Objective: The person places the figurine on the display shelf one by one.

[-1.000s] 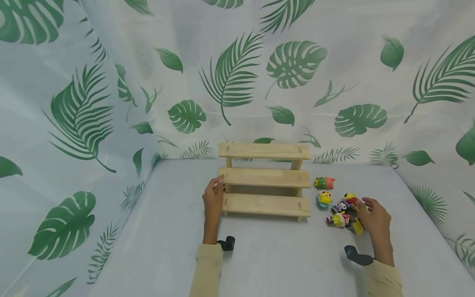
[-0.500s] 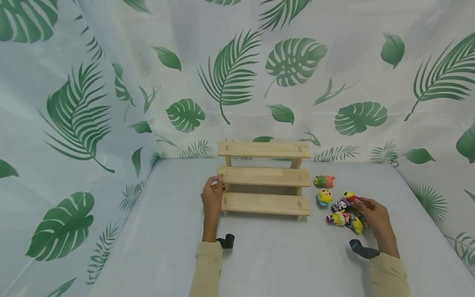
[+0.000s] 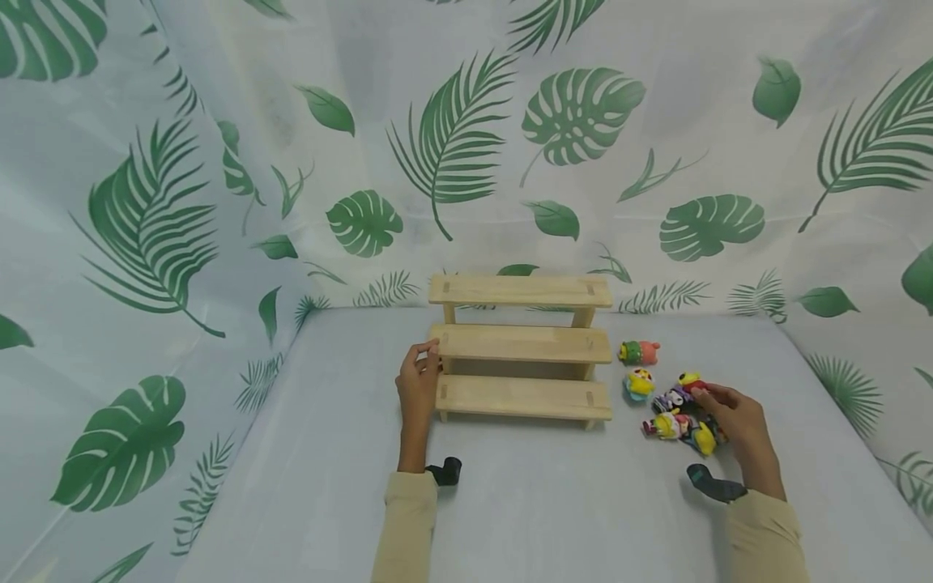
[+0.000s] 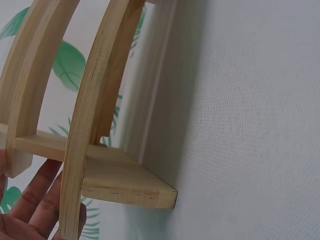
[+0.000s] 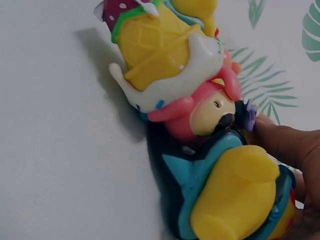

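A three-tier wooden display stand [image 3: 521,344] stands in the middle of the table in the head view. My left hand [image 3: 418,382] holds its left side at the middle step; in the left wrist view the fingers [image 4: 37,200] reach round behind the wooden side. My right hand [image 3: 739,425] pinches a small red-and-yellow toy figurine [image 3: 691,382] at the pile's right side. Touching it is a purple-and-white figurine [image 3: 672,398]. Below lie a yellow-and-white figurine [image 3: 663,424] and a yellow figurine with teal [image 5: 235,200], large in the right wrist view. The held figurine is mostly hidden there.
Two more figurines lie between the stand and the pile: a green-and-pink one [image 3: 639,353] and a yellow-and-blue one [image 3: 640,385]. A leaf-patterned sheet [image 3: 466,162] rises behind the white table [image 3: 554,502] and at both sides.
My right hand has lowered its fingers from above the pile and taken hold of the red-and-yellow figurine. My left hand has stayed at the stand.
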`<state>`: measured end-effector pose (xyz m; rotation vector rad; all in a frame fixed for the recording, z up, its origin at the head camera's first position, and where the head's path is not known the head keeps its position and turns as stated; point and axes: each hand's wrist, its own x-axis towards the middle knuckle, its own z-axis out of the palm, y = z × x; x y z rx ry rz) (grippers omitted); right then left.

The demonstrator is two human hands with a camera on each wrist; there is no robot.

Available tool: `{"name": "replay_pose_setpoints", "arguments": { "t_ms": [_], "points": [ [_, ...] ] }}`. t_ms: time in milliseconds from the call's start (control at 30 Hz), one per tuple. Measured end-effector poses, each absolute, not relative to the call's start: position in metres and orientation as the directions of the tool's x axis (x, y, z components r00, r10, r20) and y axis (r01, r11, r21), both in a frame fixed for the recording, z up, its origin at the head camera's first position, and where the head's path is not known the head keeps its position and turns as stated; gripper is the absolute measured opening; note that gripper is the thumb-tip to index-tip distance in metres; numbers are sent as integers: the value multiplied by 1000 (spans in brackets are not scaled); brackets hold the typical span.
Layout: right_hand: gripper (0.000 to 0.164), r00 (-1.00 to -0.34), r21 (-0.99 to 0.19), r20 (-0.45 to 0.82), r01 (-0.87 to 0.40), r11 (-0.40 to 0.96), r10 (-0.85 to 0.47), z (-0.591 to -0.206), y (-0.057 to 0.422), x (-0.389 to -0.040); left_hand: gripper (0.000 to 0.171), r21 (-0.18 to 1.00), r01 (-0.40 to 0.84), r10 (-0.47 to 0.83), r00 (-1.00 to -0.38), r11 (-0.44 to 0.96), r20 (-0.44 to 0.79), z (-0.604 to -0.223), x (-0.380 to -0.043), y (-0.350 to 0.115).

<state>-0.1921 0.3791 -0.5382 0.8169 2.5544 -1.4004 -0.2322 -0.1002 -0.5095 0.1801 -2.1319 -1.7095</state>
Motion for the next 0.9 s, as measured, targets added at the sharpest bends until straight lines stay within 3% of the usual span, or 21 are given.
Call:
{"name": "replay_pose_setpoints", "arguments": {
  "t_ms": [333, 567, 733, 900],
  "points": [
    [79, -787, -797, -358, 538, 275, 502, -540, 374, -197, 25, 964, 141, -322, -923, 227, 211, -511, -233, -103],
    [70, -690, -827, -407, 557, 79, 599, -534, 373, -193, 24, 957, 117, -313, -928, 266, 201, -513, -233, -102],
    [62, -683, -920, -375, 356, -163, 627, -519, 367, -190, 24, 957, 128, -314, -926, 259, 209, -512, -232, -102],
    [65, -769, -928, -293, 85, -363, 568, -504, 361, -190, 25, 954, 130, -315, -925, 269, 215, -511, -233, -103]
  ]
}}
